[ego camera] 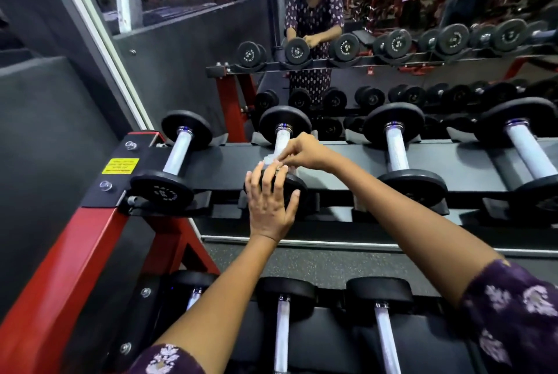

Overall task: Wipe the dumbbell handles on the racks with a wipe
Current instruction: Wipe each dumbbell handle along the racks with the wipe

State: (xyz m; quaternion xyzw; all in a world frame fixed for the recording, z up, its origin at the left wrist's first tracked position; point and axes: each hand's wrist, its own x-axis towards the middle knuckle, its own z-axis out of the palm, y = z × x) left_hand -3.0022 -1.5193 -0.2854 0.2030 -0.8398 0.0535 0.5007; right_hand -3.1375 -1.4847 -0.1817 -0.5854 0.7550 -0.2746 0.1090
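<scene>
- Four black-plated dumbbells with pale knurled handles sit in the cradles of the red-and-black steel rack (90, 222) across mid-frame.
- Left hand (269, 199), fingers spread wide, presses on the near plate of the second dumbbell (285, 129), likely to keep it from rolling.
- Right hand (303, 151), centre frame, pinches a small white wipe (269, 159) against that dumbbell's handle.
</scene>
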